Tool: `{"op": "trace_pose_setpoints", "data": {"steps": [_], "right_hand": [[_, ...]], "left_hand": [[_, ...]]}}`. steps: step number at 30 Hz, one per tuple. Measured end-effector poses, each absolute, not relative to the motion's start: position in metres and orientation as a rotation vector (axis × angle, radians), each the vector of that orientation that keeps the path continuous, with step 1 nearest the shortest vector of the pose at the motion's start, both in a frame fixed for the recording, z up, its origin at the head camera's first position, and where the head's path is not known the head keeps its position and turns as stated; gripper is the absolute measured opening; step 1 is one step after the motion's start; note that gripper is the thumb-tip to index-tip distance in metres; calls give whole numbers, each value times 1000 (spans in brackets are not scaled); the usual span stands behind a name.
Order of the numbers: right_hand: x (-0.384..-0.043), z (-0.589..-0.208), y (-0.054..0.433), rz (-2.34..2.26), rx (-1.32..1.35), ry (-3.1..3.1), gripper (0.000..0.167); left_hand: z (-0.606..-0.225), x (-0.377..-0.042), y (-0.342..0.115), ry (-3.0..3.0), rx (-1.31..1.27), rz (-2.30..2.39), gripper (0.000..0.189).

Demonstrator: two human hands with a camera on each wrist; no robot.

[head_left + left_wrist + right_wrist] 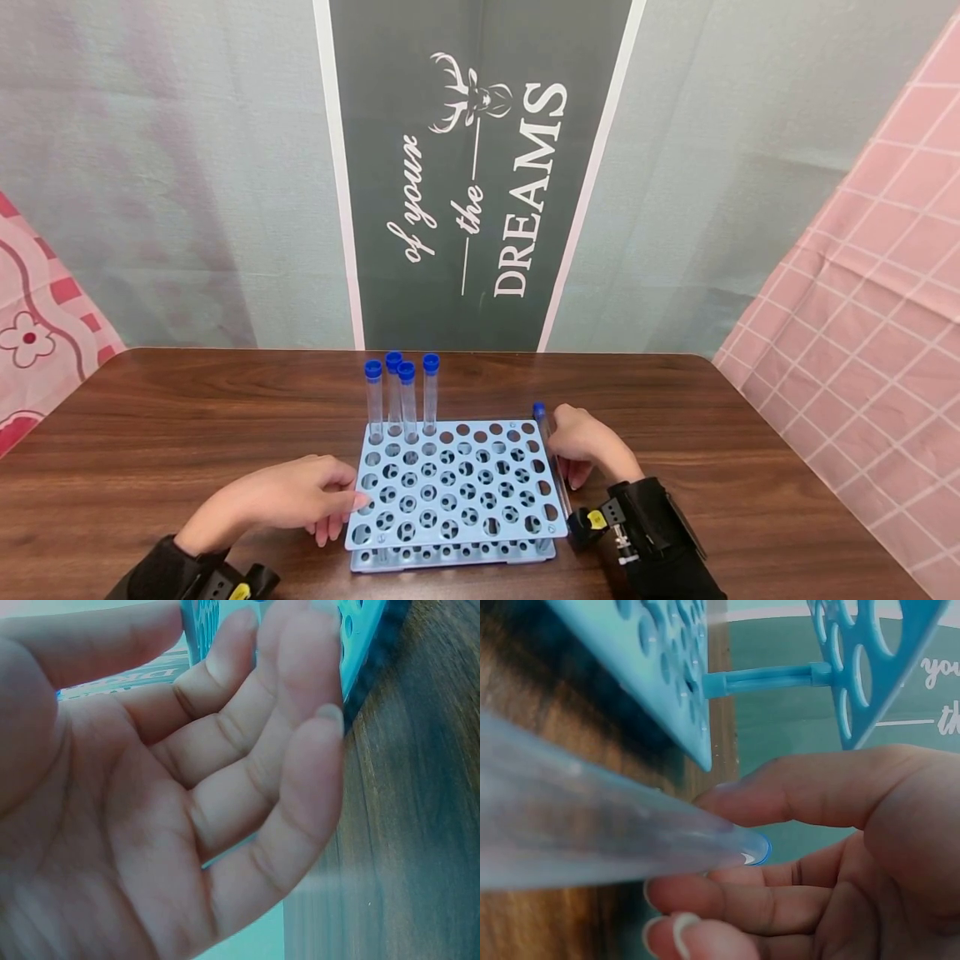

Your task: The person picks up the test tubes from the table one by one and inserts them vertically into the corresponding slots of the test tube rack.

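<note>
A light-blue, two-tier test tube rack (465,537) with rows of round holes stands on the table. Several clear tubes with blue caps (431,363) stand upright in its back left holes. My left hand (296,496) grips the rack's left edge, thumb at the top plate and fingers curled by its side. Beside the right edge, my right hand (588,442) holds another blue-capped test tube (557,467) between thumb and fingers. In the right wrist view this tube (615,825) looms close to the camera, with the thumb (795,791) near its blue cap end.
The brown wooden table (187,400) extends to both sides of the rack. Behind it hangs a grey-green cloth (480,325) with white lettering and a deer head. A pink checked cloth (862,333) hangs at the right.
</note>
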State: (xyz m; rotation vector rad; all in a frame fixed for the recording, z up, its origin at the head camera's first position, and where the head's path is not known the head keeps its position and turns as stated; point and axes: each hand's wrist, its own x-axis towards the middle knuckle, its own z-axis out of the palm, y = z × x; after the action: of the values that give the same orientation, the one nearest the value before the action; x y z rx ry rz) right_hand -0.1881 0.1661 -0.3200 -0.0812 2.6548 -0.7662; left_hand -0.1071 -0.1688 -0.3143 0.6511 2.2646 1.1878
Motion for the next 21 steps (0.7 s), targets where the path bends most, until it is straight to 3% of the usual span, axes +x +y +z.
{"op": "trace_pose_setpoints", "data": {"steps": [21], "right_hand": [[-182, -306, 168, -787, -96, 2693, 20]], "left_hand": [[-314, -107, -168, 2273, 647, 1177, 27]]}}
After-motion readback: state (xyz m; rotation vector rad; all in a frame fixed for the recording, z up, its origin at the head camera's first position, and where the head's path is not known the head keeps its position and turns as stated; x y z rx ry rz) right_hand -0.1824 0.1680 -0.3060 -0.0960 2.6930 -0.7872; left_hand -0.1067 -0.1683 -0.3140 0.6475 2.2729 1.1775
